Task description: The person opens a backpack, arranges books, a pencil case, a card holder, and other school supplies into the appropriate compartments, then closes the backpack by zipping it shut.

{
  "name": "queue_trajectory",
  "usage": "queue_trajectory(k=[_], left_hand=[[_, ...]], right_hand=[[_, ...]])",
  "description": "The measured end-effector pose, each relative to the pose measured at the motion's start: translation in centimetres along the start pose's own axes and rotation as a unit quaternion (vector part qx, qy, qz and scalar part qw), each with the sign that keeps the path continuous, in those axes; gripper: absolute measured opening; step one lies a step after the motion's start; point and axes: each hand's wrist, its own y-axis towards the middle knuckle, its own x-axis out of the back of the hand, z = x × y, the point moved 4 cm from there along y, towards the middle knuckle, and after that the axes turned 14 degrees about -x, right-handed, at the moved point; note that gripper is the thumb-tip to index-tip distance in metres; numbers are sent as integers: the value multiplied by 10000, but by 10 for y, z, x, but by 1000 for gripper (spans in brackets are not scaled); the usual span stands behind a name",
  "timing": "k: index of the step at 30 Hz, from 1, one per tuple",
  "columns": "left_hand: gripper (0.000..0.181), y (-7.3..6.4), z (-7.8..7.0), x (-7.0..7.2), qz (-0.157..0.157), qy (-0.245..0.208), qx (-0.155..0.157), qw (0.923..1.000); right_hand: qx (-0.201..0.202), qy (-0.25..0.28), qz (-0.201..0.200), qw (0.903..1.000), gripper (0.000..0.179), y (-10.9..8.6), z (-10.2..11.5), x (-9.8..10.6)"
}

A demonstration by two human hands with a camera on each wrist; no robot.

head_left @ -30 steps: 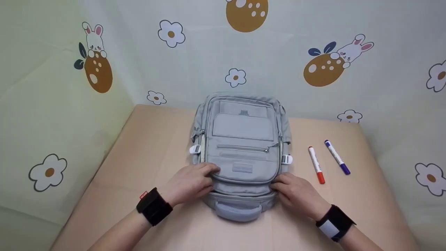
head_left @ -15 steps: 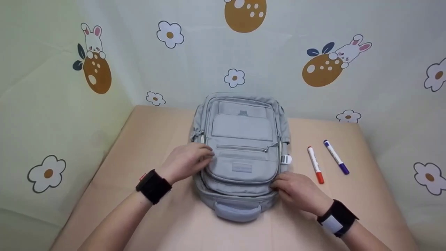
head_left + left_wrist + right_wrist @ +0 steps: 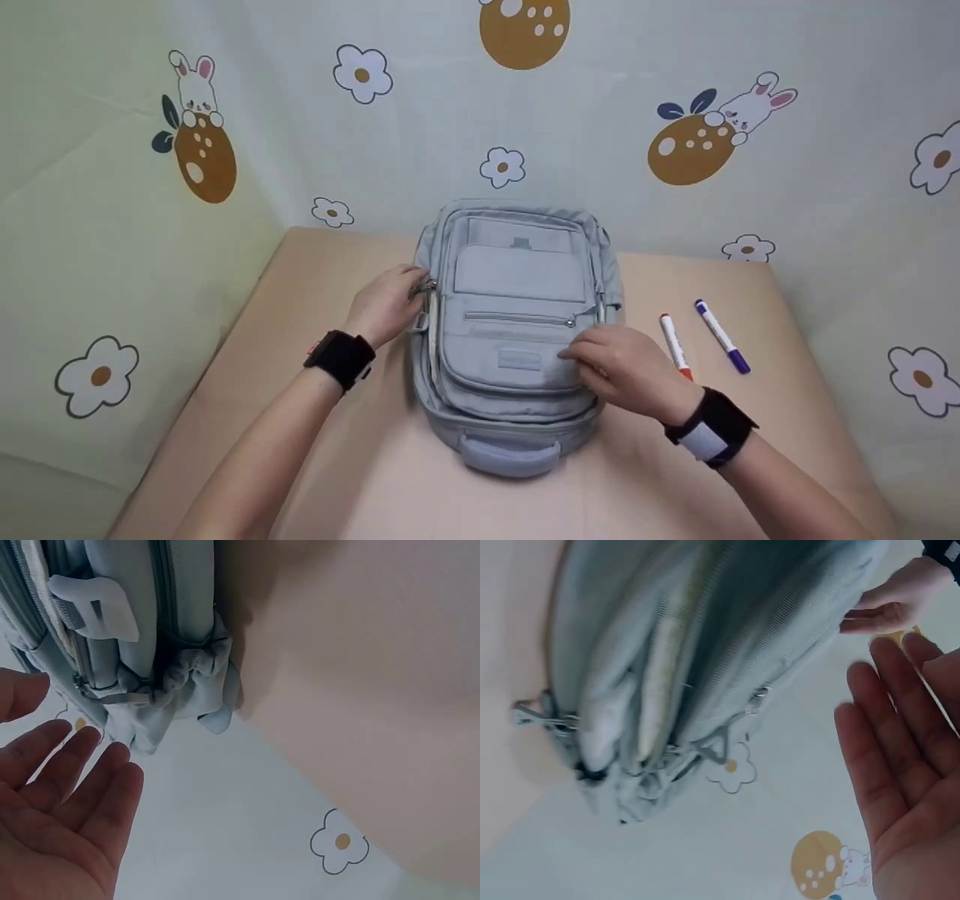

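Note:
A grey backpack (image 3: 519, 277) lies on its back, its top handle (image 3: 510, 456) facing me. Its main zip is undone along both sides, and a pale lining edge (image 3: 660, 682) shows in the gap. My left hand (image 3: 386, 304) is at the bag's left side, near the zipper slider (image 3: 79, 682). In the left wrist view its thumb and fingers are apart, with nothing between them. My right hand (image 3: 630, 367) is over the lower right of the front panel, near the sewn label (image 3: 520, 360). The right wrist view shows its fingers loosely extended and holding nothing.
Right of the bag lie a red-capped marker (image 3: 673, 341) and a purple-capped marker (image 3: 722, 336); my right hand partly covers the red cap. A white strap buckle (image 3: 101, 611) sits on the bag's left side. A patterned cloth wall (image 3: 420, 135) rises behind the table (image 3: 315, 270).
My left hand has moved from the bag's lower left edge up along its left side, away from me. My right hand has let go of the lower right edge and risen toward the front panel.

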Motion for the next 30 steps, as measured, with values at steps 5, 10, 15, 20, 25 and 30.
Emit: queue_trajectory(k=[5, 10, 15, 20, 25, 30], left_hand=[[33, 8, 3, -7, 69, -8, 211, 9998], [23, 13, 2, -13, 10, 39, 206, 9998], [18, 15, 4, -13, -123, 41, 335, 9994], [16, 16, 8, -13, -111, 87, 464, 9988], [14, 15, 7, -13, -242, 219, 301, 9990], [10, 12, 6, -11, -404, 252, 136, 9988]], right_hand=[[-234, -227, 464, 9984, 34, 43, 5, -8], [-503, -441, 1161, 9910, 56, 82, 7, -25], [-674, -453, 1665, 9827, 68, 115, 11, -42], [-801, -472, 2043, 9745, 74, 138, 20, -60], [-908, -535, 2303, 9674, 77, 151, 26, -78], [-947, -556, 2423, 9640, 78, 154, 24, -89]])
